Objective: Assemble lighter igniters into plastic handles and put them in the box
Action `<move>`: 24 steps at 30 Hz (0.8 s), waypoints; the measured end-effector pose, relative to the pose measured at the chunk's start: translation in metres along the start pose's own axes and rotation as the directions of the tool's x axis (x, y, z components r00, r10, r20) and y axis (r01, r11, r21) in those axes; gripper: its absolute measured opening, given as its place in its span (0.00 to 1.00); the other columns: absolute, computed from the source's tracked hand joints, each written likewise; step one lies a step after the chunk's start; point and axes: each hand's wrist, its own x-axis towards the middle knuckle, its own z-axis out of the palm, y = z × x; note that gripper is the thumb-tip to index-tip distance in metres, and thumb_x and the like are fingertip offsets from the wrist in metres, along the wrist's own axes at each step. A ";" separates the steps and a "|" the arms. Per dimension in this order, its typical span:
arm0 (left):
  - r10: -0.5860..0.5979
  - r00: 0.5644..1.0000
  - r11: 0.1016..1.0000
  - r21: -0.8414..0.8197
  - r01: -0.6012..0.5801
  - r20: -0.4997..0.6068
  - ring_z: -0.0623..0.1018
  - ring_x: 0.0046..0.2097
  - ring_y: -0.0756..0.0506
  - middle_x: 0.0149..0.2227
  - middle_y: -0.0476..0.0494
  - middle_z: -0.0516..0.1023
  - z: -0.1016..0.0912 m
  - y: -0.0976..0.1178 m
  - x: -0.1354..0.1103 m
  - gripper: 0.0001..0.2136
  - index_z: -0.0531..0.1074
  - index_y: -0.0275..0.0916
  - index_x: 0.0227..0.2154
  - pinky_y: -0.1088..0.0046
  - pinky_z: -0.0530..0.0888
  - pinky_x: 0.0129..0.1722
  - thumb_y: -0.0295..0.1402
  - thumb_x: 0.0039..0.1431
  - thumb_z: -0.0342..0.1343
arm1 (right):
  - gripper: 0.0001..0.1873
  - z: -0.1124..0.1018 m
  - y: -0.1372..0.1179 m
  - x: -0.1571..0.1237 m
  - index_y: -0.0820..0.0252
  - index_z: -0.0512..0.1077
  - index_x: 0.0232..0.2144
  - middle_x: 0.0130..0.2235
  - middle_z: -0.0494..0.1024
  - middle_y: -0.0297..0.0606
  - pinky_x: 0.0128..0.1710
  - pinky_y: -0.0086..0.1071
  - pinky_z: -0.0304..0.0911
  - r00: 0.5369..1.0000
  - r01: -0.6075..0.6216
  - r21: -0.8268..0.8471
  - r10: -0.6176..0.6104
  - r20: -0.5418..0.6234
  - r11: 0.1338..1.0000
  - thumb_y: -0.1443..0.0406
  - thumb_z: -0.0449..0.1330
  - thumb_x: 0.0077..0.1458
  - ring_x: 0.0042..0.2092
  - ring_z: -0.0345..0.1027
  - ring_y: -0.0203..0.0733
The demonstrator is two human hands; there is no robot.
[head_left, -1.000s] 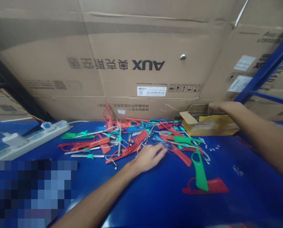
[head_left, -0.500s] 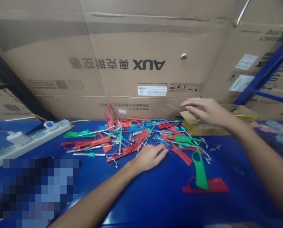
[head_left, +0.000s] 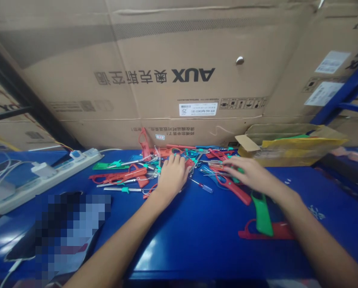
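Observation:
My left hand [head_left: 173,176] lies over the middle of a pile of plastic lighter-like shells and metal tubes. Its fingers are slightly apart and bent down, and the fingertips are partly hidden. Beside its thumb is a red shell [head_left: 190,163]. A small screwdriver [head_left: 206,188] with a clear bluish handle rests on the table, right of that hand. At the pile's right side, my right hand [head_left: 251,172] reaches in with fingers stretched out, over red and green pieces. Just below it are a red shell with a loop [head_left: 237,192] and a green one [head_left: 263,216], which lies across another red shell [head_left: 281,231].
A cardboard box with yellow tape [head_left: 290,154] stands behind my right hand. At left are a white power strip [head_left: 23,190] and a dark, partly blurred-out object [head_left: 23,244]. A large cardboard sheet [head_left: 155,48] walls the back of the blue table [head_left: 179,240].
My left hand has moved up and left onto the pile, and the screwdriver now shows where it was. My right hand has come down from beside the box to the pile. The view has shifted.

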 end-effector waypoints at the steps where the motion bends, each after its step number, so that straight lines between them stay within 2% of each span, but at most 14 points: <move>1: 0.000 1.000 1.000 0.012 0.000 0.022 0.72 0.50 0.33 0.44 0.33 0.76 0.001 -0.001 -0.001 0.13 0.72 0.33 0.44 0.58 0.71 0.46 0.40 0.71 0.51 | 0.19 -0.008 0.012 -0.002 0.57 0.78 0.48 0.48 0.83 0.46 0.47 0.46 0.72 0.998 -0.070 -0.015 0.070 0.001 0.997 0.56 0.53 0.68 0.47 0.78 0.53; 3: 0.001 0.999 1.000 0.021 -0.002 0.049 0.72 0.50 0.33 0.44 0.33 0.76 0.001 0.000 -0.003 0.13 0.72 0.32 0.44 0.57 0.71 0.45 0.39 0.70 0.52 | 0.19 -0.018 0.035 -0.006 0.59 0.80 0.45 0.44 0.84 0.47 0.45 0.46 0.72 0.986 -0.157 -0.028 0.159 0.055 0.987 0.53 0.56 0.64 0.44 0.79 0.55; 6: 0.017 1.000 1.000 0.014 -0.017 0.022 0.71 0.49 0.33 0.43 0.34 0.76 -0.002 0.008 -0.005 0.13 0.72 0.33 0.43 0.57 0.69 0.44 0.40 0.71 0.52 | 0.21 -0.021 0.054 -0.011 0.57 0.80 0.44 0.47 0.84 0.46 0.48 0.46 0.71 0.970 -0.190 0.020 0.185 0.158 0.982 0.49 0.62 0.57 0.48 0.78 0.57; 11: 0.106 0.994 0.992 -0.061 -0.108 -0.038 0.70 0.47 0.35 0.43 0.36 0.76 -0.004 0.017 -0.005 0.13 0.72 0.35 0.43 0.58 0.67 0.44 0.39 0.72 0.48 | 0.23 -0.012 0.051 -0.011 0.56 0.80 0.46 0.49 0.83 0.45 0.48 0.45 0.72 0.970 -0.185 0.053 0.173 0.172 0.981 0.49 0.63 0.56 0.49 0.78 0.56; 16: 0.195 0.981 0.953 -0.233 -0.194 -0.019 0.71 0.48 0.38 0.45 0.39 0.77 0.002 0.018 -0.005 0.12 0.71 0.36 0.43 0.61 0.67 0.46 0.37 0.74 0.46 | 0.20 -0.003 0.041 -0.007 0.55 0.79 0.48 0.50 0.82 0.45 0.51 0.46 0.70 0.984 -0.145 0.057 0.138 0.116 0.988 0.52 0.62 0.59 0.52 0.76 0.54; 18: 0.282 0.959 0.904 -0.333 -0.269 -0.009 0.72 0.48 0.40 0.44 0.41 0.77 0.002 0.023 -0.008 0.12 0.71 0.37 0.43 0.63 0.67 0.48 0.37 0.74 0.46 | 0.19 0.001 0.036 -0.004 0.55 0.78 0.50 0.51 0.81 0.46 0.54 0.48 0.67 0.989 -0.135 0.047 0.132 0.061 0.990 0.54 0.59 0.61 0.54 0.74 0.55; 21: 0.465 0.885 0.789 -0.444 -0.424 -0.019 0.73 0.47 0.43 0.44 0.43 0.78 -0.001 0.035 -0.013 0.13 0.72 0.38 0.44 0.64 0.67 0.50 0.39 0.75 0.45 | 0.19 0.002 0.024 -0.001 0.56 0.76 0.52 0.53 0.78 0.49 0.55 0.49 0.65 0.991 -0.128 0.030 0.129 -0.035 0.991 0.54 0.58 0.63 0.55 0.72 0.56; 22: 0.506 0.862 0.759 -0.463 -0.457 -0.023 0.73 0.47 0.43 0.44 0.43 0.78 -0.002 0.039 -0.015 0.13 0.72 0.38 0.45 0.65 0.67 0.49 0.39 0.75 0.45 | 0.18 0.001 0.018 -0.001 0.56 0.77 0.48 0.51 0.80 0.48 0.52 0.47 0.67 0.993 -0.117 0.039 0.118 -0.030 0.992 0.54 0.58 0.63 0.52 0.73 0.55; 24: 0.543 0.840 0.733 -0.475 -0.487 -0.023 0.74 0.46 0.43 0.44 0.43 0.78 -0.002 0.045 -0.017 0.14 0.73 0.38 0.45 0.65 0.68 0.48 0.39 0.75 0.45 | 0.16 -0.002 0.006 0.000 0.56 0.78 0.37 0.39 0.83 0.42 0.41 0.39 0.68 0.993 -0.101 0.071 0.095 0.073 0.992 0.52 0.57 0.64 0.40 0.76 0.49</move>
